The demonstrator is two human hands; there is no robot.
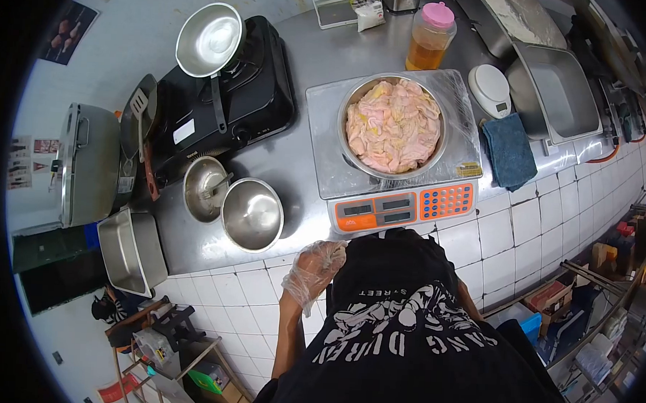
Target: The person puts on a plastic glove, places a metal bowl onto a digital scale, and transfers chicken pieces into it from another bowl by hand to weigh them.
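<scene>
My left hand [314,273], in a clear plastic glove, is low beside my black shirt, at the counter's front edge. Its fingers blur together under the crinkled plastic, so their pose is unclear. My right hand is hidden by my body; only a bit of that forearm [468,301] shows. In front of me a digital scale [324,174] with an orange keypad carries a round metal bowl [345,141] heaped with raw, pale pink chicken skin or meat [392,125]. Closest to the left hand on the counter is a steel mixing bowl [252,215].
Left of the scale are a bowl with a brush-like utensil [207,189], a black stove [266,91] and a saucepan [211,39]. At the right are a jar of amber liquid [429,40], a small white scale [490,90], a blue cloth [509,152] and a steel pan [558,89].
</scene>
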